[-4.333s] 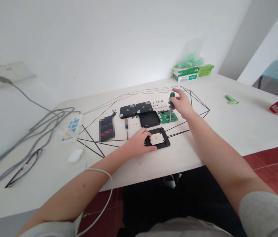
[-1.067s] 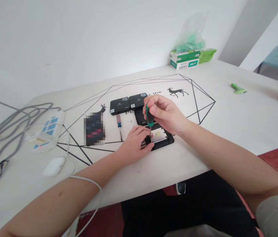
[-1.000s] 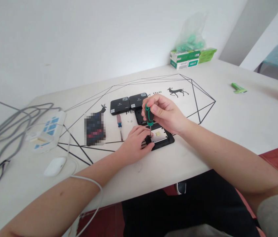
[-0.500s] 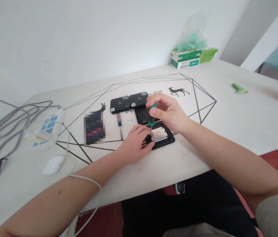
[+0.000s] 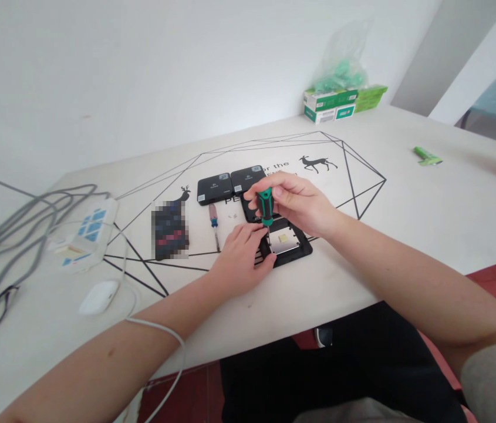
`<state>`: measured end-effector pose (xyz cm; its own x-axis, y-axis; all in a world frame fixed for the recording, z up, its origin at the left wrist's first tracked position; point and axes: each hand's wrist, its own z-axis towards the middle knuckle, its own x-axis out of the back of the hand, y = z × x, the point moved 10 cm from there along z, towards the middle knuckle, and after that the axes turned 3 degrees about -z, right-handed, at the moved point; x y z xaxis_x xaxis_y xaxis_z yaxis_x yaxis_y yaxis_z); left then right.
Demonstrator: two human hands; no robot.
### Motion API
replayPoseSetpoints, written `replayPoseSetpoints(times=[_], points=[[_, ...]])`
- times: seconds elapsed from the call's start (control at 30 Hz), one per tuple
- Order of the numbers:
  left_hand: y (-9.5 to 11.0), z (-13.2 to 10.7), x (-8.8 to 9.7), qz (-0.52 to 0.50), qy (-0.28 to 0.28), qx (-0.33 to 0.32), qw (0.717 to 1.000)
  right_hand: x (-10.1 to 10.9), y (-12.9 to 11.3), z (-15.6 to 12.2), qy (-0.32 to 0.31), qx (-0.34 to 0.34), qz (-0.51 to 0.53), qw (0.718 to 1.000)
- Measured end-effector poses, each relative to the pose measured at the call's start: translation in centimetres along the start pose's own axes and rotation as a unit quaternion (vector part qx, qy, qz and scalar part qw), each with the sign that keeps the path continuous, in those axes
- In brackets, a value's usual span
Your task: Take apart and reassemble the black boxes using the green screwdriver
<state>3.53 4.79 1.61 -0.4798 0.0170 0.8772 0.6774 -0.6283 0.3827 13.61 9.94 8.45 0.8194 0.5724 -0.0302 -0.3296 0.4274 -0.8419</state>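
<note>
An opened black device case (image 5: pixel 306 248) lies on the table, with a silver metal plate (image 5: pixel 290 244) and a small yellowish pad (image 5: pixel 283 238) inside. My left hand (image 5: pixel 239 258) grips its left side, thumb at the front and fingers behind. In my right hand (image 5: pixel 303 202) is a green and black screwdriver (image 5: pixel 266 207), held nearly upright by the handle. Its shaft points down at the plate's far left corner; the tip is hidden by my left fingers. Behind the case sits another black shell (image 5: pixel 250 210), partly covered by my right hand.
Two closed black boxes (image 5: pixel 215 188) stand side by side farther back. A second screwdriver (image 5: pixel 213 218) and tiny screws (image 5: pixel 232 216) lie left of the shell. Cables (image 5: pixel 31 217), a power strip (image 5: pixel 98 223) and a white charger (image 5: pixel 100 296) occupy the left. Green boxes (image 5: pixel 331 100) stand at the wall.
My right hand has turned around the screwdriver handle, its fingers now spread farther left. The handle has shifted slightly left and toward me. My left hand keeps its place on the case.
</note>
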Motion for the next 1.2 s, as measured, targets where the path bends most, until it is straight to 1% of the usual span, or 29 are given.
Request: replayPoseSetpoints(times=[0.1, 0.2, 0.33, 0.43, 0.5, 0.57, 0.63, 0.73, 0.8, 0.97, 1.1, 1.2], points=[[-0.2, -0.4, -0.3, 0.055, -0.002, 0.016, 0.998, 1.2, -0.2, 0.1, 0.056, 0.031, -0.067, 0.996], [-0.5, -0.8, -0.7, 0.091, -0.015, 0.030, 0.995, 1.8, 0.1, 0.2, 0.081, 0.033, -0.057, 0.995], [-1.4, -0.9, -1.8, 0.091, -0.072, 0.066, 0.991, 1.1, 1.0, 0.2, 0.051, -0.005, 0.020, 0.998], [-1.9, -0.9, -2.2, 0.100, -0.108, 0.093, 0.985, 0.1, 0.8, 0.1, 0.012, -0.015, 0.072, 0.997], [-2.0, -0.9, -2.2, 0.105, -0.118, 0.101, 0.982, -0.5, 0.5, 0.0, -0.015, -0.017, 0.089, 0.996], [-2.0, -0.9, -2.3, 0.109, -0.121, 0.102, 0.981, -0.8, 0.3, 0.0, -0.032, -0.014, 0.087, 0.996], [-2.0, -0.9, -2.3, 0.112, -0.120, 0.103, 0.981, -0.6, -0.2, 0.0, -0.024, 0.009, 0.061, 0.998], [-2.2, -0.9, -2.4, 0.109, -0.121, 0.103, 0.981, 0.0, -0.8, 0.0, -0.004, 0.064, 0.025, 0.998], [-2.3, -0.9, -2.4, 0.104, -0.123, 0.100, 0.982, 0.1, -0.9, 0.1, -0.006, 0.077, 0.023, 0.997], [-2.3, -0.9, -2.4, 0.101, -0.129, 0.105, 0.981, 0.1, -0.5, 0.0, -0.013, 0.037, 0.026, 0.999], [-2.2, -0.8, -2.5, 0.097, -0.136, 0.106, 0.980, -0.4, -0.2, -0.2, -0.025, -0.003, 0.071, 0.997], [-2.1, -0.8, -2.3, 0.094, -0.129, 0.102, 0.982, -0.5, 0.2, -0.2, -0.022, -0.011, 0.076, 0.997]])
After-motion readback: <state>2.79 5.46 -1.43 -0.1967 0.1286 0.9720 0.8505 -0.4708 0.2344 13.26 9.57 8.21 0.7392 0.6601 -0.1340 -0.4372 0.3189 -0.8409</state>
